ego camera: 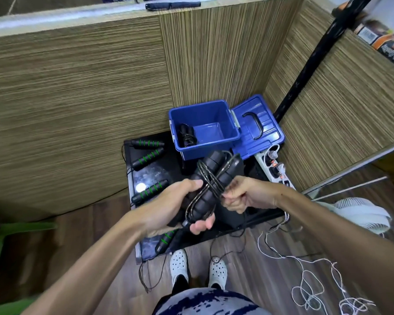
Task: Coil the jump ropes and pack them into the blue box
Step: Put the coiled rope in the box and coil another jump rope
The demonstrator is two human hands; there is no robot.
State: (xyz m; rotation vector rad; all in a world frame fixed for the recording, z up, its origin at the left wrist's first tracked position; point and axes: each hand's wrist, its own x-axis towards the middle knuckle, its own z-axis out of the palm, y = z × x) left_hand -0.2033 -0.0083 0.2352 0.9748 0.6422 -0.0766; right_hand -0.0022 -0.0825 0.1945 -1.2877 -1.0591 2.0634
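Left hand: the left hand (175,206) grips the pair of black handles (210,178) from the left side, with the thumb on top and the fingers curled under the lower end.
Right hand: the right hand (242,196) is closed in a pinch on the black cord (210,186), just at the right side of the handles.
Jump rope in the hands: the two handles lie together, tilted, with the upper end toward the blue box (204,128); the cord is wound across them in several crossing turns. The bundle is between both hands, above the black surface (150,176) and in front of the box, not touching it.
Blue box: it stands open at the far part of the surface, in the corner of the wood panels. One coiled black rope (187,136) lies inside at its left wall.
Lid: the blue lid (256,126) lies just at the right of the box, with the handle side up.
Other ropes: four black handles with green rings (148,157) lie on the left part of the surface, one partly hidden under the left arm. Their thin cords hang down to the floor.
Floor: a white power strip (275,169) is beside the surface at the right, and loose white string (309,280) lies at the right of the person's white shoes (179,267).
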